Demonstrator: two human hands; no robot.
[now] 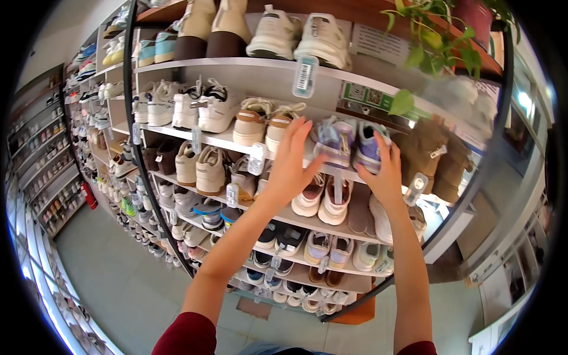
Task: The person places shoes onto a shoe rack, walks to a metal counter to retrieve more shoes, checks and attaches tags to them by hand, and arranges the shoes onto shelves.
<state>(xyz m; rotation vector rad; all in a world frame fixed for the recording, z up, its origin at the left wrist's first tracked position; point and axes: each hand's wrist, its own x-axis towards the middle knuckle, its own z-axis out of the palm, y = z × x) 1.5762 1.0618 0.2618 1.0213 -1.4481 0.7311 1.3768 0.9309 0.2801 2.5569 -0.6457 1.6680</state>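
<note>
A pair of purple-grey sneakers sits on a shelf between my hands: a left sneaker [336, 142] and a right sneaker [368, 145]. My right hand [386, 171] is at the right sneaker, thumb low at its heel and fingers along its right side. Stretched and spread, the fingers of my left hand [293, 163] hold nothing. Its thumb points toward the left sneaker; whether they touch I cannot tell. Behind those fingers stands a pair of beige-and-brown sneakers [251, 123], partly hidden. A clear tag [338, 188] hangs from the shelf edge below the purple pair.
Brown boots [429, 157] stand right of the purple pair. White sneakers [322, 38] and a barcode tag [305, 77] are above. A potted plant [435, 44] trails over the upper right. A black frame post [506, 89] borders the rack. More shoe shelves [38, 148] line the left.
</note>
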